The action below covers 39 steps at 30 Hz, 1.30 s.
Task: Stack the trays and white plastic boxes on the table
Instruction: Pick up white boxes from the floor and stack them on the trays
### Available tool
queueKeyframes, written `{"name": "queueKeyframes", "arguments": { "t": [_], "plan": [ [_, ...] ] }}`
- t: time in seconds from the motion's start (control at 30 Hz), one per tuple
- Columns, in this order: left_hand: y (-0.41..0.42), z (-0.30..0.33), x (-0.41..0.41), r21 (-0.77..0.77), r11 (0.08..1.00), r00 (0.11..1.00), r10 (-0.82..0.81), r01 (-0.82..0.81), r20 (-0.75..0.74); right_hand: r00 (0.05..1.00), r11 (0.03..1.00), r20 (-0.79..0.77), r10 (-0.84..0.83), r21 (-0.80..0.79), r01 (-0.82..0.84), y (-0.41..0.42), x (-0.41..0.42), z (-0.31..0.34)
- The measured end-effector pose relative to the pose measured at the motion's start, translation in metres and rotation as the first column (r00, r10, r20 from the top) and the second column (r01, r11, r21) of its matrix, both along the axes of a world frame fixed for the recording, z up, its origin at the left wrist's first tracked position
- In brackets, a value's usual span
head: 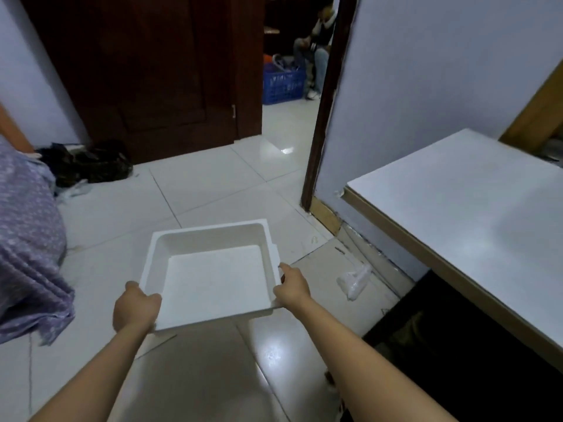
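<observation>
Left hand (137, 309) has its fingers curled round the near-left corner of a white plastic tray (213, 275), and the right hand (292, 285) grips the right rim the same way, so the tray is carried level over the tiled floor (207, 181), not on anything yet. The white surface (475, 214) sits off to the right and what shows of it is bare, so I'd say stacking hasn't really started; this looks like the first piece. No other trays or boxes in view. Around: a crumpled plastic bag (355, 281) on the floor near the surface, purple bedding (27, 239) at left, probably a dark bag (88, 162) by the door. Nothing blocks the way over.
</observation>
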State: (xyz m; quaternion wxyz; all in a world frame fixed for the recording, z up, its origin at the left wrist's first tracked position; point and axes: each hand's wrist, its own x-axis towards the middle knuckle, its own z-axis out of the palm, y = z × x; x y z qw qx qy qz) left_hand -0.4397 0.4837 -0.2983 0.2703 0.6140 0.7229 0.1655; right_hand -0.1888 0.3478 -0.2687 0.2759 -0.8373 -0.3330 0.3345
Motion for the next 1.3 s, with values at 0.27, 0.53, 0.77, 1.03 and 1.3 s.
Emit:
{"name": "queueKeyframes", "arguments": {
  "t": [0.27,0.53,0.77,1.03,1.3],
  "plan": [
    [0.029,0.159,0.001,0.196,0.977,0.996,-0.082,0.087,-0.031,1.0,0.98,0.016,-0.012,0.199,0.009,-0.004,-0.003,0.141],
    [0.027,0.297,0.023,0.325,0.931,0.986,-0.163,0.165,-0.033,0.989,0.897,-0.113,-0.096,0.42,0.135,-0.031,0.01,0.264],
    [-0.019,0.405,0.083,0.413,0.858,0.944,-0.33,0.304,-0.01,0.906,0.716,-0.36,-0.222,0.571,0.402,-0.082,0.053,0.36],
    [-0.109,0.495,0.211,0.478,0.736,0.826,-0.563,0.48,0.036,0.845,0.539,-0.361,-0.395,0.654,0.531,-0.225,0.121,0.447],
    [-0.238,0.534,0.331,0.482,0.557,0.629,-0.777,0.677,0.015,0.671,0.32,-0.309,-0.674,0.696,0.642,-0.386,0.167,0.483]
  ]
}}
